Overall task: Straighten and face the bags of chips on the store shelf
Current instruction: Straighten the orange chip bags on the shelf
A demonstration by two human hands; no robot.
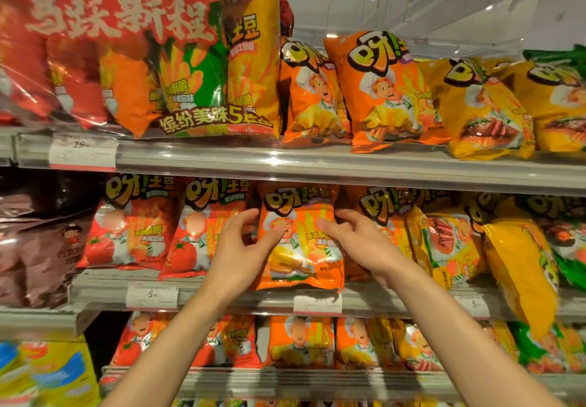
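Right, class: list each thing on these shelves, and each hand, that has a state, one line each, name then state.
Orange bag: upright on the middle shelf, facing front, held at both sides.
Left hand: fingers curled on the orange bag's left edge.
Right hand: fingers curled on its right edge.
Red tomato bags: upright, facing front.
Yellow bag: tilted, hanging over the shelf edge.
Upper orange bags: leaning, askew.

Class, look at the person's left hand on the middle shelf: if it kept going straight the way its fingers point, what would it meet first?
The left hand already touches the orange chip bag at its left edge, so that bag comes first. Its fingers point up and right, probably towards further bags behind; depth is unclear.
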